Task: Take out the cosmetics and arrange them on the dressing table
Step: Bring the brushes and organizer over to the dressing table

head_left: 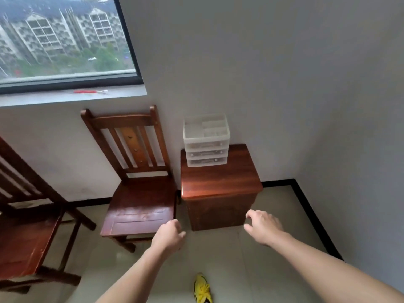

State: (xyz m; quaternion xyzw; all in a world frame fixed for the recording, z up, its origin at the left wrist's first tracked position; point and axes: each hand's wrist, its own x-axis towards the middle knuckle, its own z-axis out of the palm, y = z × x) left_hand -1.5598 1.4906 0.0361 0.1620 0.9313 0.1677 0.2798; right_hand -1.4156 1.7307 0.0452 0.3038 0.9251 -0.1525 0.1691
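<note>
A white plastic organiser (pixel 206 141) with three shallow drawers and an open divided top stands at the back of a small dark wooden cabinet (pixel 218 182), against the wall. What the drawers contain cannot be made out. My left hand (pixel 169 234) is held out in front of the cabinet's left corner, fingers loosely curled, holding nothing. My right hand (pixel 262 226) reaches forward at the cabinet's lower right, fingers curved and spread, also holding nothing. Both hands are well short of the organiser.
A wooden chair (pixel 140 200) stands just left of the cabinet, a second chair (pixel 28 226) at the far left. A window with a sill (pixel 72 96) carrying a red object is above. A yellow shoe (pixel 202 288) shows on the tiled floor.
</note>
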